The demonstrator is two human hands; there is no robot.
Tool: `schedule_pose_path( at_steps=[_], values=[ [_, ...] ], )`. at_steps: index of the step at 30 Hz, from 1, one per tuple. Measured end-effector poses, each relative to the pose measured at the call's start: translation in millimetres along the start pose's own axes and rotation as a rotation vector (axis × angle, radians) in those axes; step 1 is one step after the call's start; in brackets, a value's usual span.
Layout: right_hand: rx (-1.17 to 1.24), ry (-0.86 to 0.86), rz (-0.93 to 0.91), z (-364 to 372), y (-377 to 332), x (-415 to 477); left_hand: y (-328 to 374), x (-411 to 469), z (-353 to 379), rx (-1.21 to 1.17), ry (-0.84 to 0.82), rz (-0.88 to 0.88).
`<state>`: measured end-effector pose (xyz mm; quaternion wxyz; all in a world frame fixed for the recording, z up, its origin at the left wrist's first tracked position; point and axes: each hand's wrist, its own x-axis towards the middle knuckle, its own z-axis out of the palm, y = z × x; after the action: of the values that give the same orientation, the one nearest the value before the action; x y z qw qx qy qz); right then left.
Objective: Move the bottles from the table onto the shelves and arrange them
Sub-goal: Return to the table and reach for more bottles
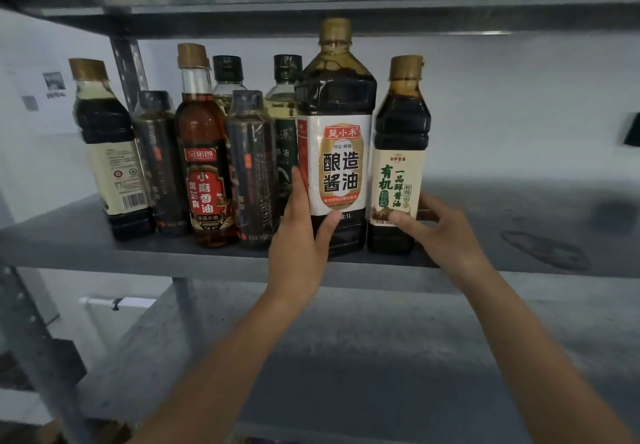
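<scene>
On the middle grey shelf [138,253], near its front edge, a row of bottles stood upright and close together. The big soy sauce bottle [334,153], with a white and gold label and a gold cap, was the tallest one. The left hand [301,236] held it low down, with the thumb on the front and the fingers up along its left side. Right beside it, touching or nearly touching, stood the small soy sauce bottle [398,173] with a cream label and green writing. The right hand [446,232] held that one near the bottom, with the thumb pressed on the label and the other fingers wrapped round the right side. Both bottles had their bottoms on the shelf. To the left of the big one were a dark wrapped bottle [254,173], a sesame oil bottle [204,173] with a red label, another dark bottle [159,166], and a bottle with a barcode [107,159] at the far end. Two green-capped bottles [227,76] stood behind them. A top shelf [311,11] hung just over the caps, and a lower shelf [381,357] lay under both arms
</scene>
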<state>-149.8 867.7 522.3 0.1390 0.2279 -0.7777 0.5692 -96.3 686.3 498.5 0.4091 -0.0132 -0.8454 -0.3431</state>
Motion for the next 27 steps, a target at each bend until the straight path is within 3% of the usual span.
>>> schedule_pose_path(
  at_steps=[5,6,8,10,12,16,20,27],
  values=[
    [-0.058,0.031,-0.019,3,5,-1,3,-1,1,0.105,0.039,-0.041],
    [-0.136,0.045,-0.018,5,7,-3,2,-2,2,0.141,0.038,-0.052],
    [-0.509,0.106,-0.003,13,12,-11,-1,-9,2,0.242,0.036,-0.054],
    [-0.904,0.289,-0.080,26,22,-27,-9,-24,1,0.381,0.021,-0.002],
    [-1.003,0.392,-0.197,35,32,-49,-23,-43,0,0.545,0.012,0.097],
    [-1.094,0.336,-0.189,42,55,-100,-45,-91,-4,0.629,-0.088,0.272],
    [-1.146,0.228,-0.036,63,72,-170,-68,-150,-1,0.473,-0.262,0.337],
    [-1.162,0.080,0.604,134,84,-330,-109,-247,-17,0.381,-0.876,0.463]
  ],
)
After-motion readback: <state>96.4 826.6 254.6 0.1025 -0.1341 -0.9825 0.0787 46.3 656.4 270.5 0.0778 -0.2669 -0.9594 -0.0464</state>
